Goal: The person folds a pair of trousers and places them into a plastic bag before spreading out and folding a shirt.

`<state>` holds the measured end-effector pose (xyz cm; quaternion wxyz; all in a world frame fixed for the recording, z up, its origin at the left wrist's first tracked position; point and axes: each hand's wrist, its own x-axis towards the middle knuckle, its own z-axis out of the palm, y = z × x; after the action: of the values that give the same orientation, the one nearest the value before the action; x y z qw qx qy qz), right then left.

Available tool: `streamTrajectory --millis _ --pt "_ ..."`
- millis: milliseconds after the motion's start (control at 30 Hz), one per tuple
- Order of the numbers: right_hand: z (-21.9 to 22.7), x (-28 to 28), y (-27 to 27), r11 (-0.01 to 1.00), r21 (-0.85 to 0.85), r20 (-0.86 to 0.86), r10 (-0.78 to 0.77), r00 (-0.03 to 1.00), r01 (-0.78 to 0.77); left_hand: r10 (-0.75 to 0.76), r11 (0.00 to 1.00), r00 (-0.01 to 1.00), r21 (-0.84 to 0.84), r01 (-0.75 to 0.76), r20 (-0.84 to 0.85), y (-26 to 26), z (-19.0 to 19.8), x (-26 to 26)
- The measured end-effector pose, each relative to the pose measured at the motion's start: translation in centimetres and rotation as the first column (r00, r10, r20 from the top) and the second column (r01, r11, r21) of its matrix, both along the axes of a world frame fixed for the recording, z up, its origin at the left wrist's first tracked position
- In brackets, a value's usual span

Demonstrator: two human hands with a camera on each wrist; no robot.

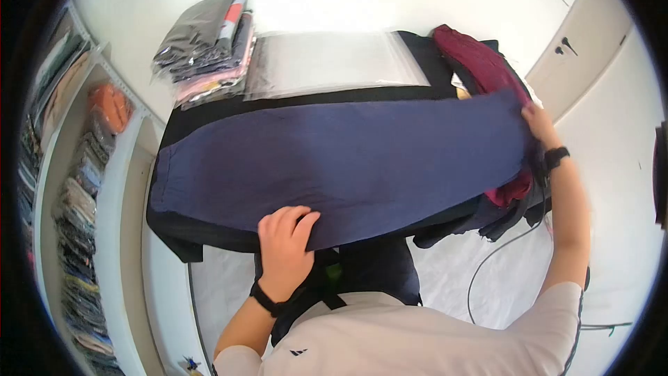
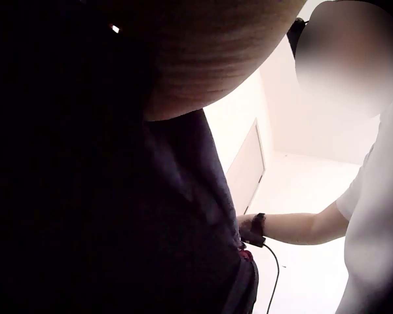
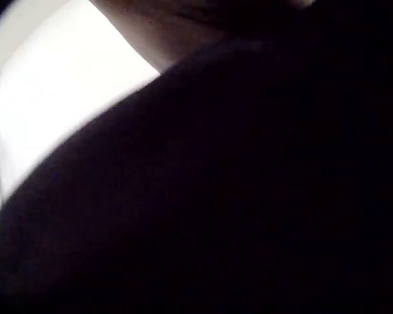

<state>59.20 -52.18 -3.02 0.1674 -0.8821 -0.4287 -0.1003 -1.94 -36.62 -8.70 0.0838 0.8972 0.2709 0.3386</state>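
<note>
Long navy trousers (image 1: 334,160) lie lengthwise across the black-covered table (image 1: 188,115), with a stitched hem at the left end. My left hand (image 1: 287,240) rests on their near edge, left of the middle, fingers slightly bent over the cloth. At the right end my right hand (image 1: 539,124) grips the trousers' edge; that end is raised and blurred, and the fingertips are partly hidden by the cloth. Dark fabric (image 3: 183,183) fills most of the right wrist view. In the left wrist view the dark trousers (image 2: 190,163) hang below the hand.
A stack of bagged folded clothes (image 1: 202,49) stands at the back left, beside flat clear plastic bags (image 1: 334,63). Maroon garments (image 1: 480,59) lie at the right end, partly under the trousers. Shelves of bagged clothing (image 1: 83,202) line the left. A cable (image 1: 480,275) hangs at the right.
</note>
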Motion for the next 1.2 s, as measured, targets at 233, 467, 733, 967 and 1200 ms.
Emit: streamTrajectory --millis 233,467,733,967,1200 --pt "-1.5 -7.6 -5.9 0.931 -0.142 -0.649 -0.343 0.679 0.335 0.066 0.996 0.997 0.050 -0.069 0.043 -0.2 -2.1 -0.7" --pt "-2.0 -10.2 -6.9 0.981 0.093 0.161 -0.185 0.969 0.172 0.015 0.998 0.994 0.063 -0.022 0.105 0.0 -1.8 -1.2" --pt "0.7 -29.5 -1.9 0.870 0.403 0.115 0.259 0.959 -0.284 -0.159 0.987 0.987 -0.013 0.159 0.032 0.8 0.7 -0.9" --pt "-5.5 -45.1 3.3 0.423 0.228 0.087 0.888 0.451 -0.877 -0.148 0.989 0.988 -0.016 0.148 0.043 1.2 2.2 -1.3" --pt "-7.5 -46.4 8.3 0.552 0.204 0.130 0.804 0.581 -0.809 -0.324 0.922 0.943 -0.251 0.296 -0.078 3.5 6.6 -2.0"
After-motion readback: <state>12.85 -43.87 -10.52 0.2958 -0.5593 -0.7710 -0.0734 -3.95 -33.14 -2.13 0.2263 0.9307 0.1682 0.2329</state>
